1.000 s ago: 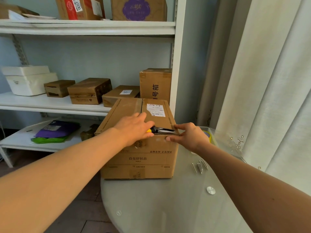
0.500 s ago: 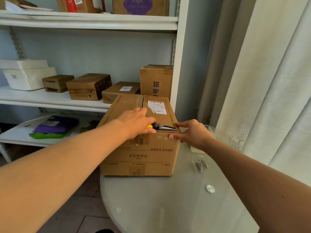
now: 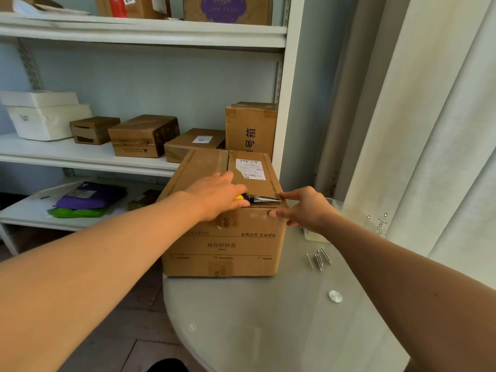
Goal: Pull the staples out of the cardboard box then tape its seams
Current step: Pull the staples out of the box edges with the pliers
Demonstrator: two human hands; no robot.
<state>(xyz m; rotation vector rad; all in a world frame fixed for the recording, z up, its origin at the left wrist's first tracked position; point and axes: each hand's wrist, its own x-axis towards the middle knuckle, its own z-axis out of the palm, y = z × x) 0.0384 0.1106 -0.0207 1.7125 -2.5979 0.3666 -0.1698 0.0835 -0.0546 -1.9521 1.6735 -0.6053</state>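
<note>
Lying flat on top of the cardboard box (image 3: 222,237), the pliers (image 3: 257,199) have their long axis along the box's front top edge, and the metal tips point toward the box's right corner. The left hand (image 3: 214,196) is curled around the yellow-and-black handle and holds it, with the palm down on the box top. The right hand (image 3: 303,208) pinches the box's upper right corner: the forefinger lies on the top beside the plier tips, and the thumb presses the front face just under the edge.

The box stands on the far left part of the glass table (image 3: 268,318), and its left side comes right to the table rim. Its back is near the white shelf (image 3: 80,157). To the right of the box, a small group of nails (image 3: 318,258) lies on the glass, and a clear plastic container (image 3: 316,234) shows behind the right wrist. In front of the box the glass is open, with only a round metal fitting (image 3: 335,296) there.

Compared with half a second ago, both hands and the pliers keep nearly the same place on the box; only the camera view has shifted slightly.
</note>
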